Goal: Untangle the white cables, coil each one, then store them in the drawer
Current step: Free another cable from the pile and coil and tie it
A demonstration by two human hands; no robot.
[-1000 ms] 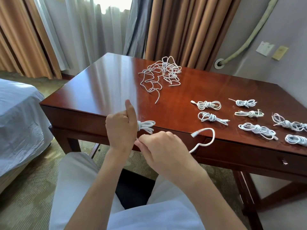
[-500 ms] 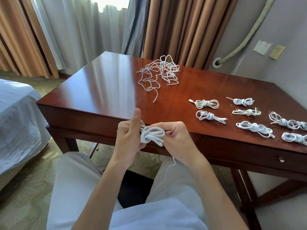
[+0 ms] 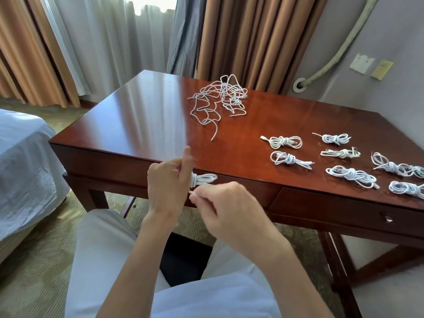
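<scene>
- Desk (image 3: 142, 125): dark red wood, glossy, mirroring the window light.
- Cables (image 3: 220, 99): smooth white plastic.
- Curtains (image 3: 247, 35): tan cloth, matt, in folds.
- Bedsheet (image 3: 20, 157): pale cloth, wrinkled.
- Carpet (image 3: 34, 278): rough, patterned, matt.

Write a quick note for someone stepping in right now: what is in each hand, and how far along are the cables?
Left hand grips a part-wound coil; right hand pinches its loose end.
Seven finished coils lie on the desk, right side.
Tangle sits at the far middle, still to be sorted.
Drawer is shut; nothing shows as stored yet.
Left: finish this coil, untangle the rest, store all.
</scene>
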